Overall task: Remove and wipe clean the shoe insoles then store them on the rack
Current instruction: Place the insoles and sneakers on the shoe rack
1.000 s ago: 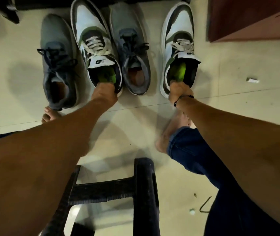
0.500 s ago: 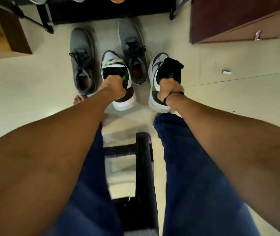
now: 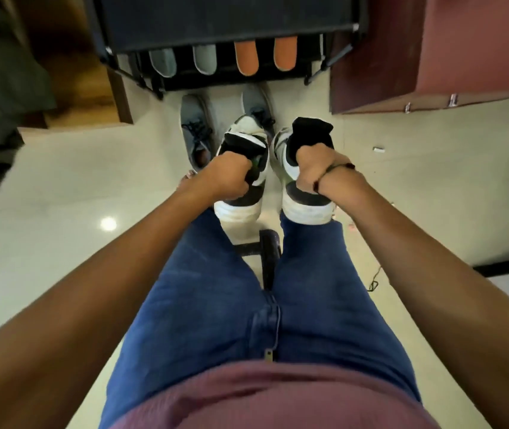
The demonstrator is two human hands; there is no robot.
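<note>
My left hand (image 3: 227, 174) and right hand (image 3: 310, 168) each clench 1 white sneaker (image 3: 241, 209) by its firm heel collar; light, stiff-soled, I judge.

Pale tiled floor (image 3: 61, 181) — 2 grey sneakers (image 3: 196, 134) on it, beside the black rack (image 3: 216, 23).

1. Insoles inside both white shoes (image 3: 241, 209) mostly hidden by the gripping hands; only a green sliver visible.
2. Rack (image 3: 225, 23) cut off by the top edge.
3. Small white object (image 3: 379, 149) on the floor, too small to identify.
</note>
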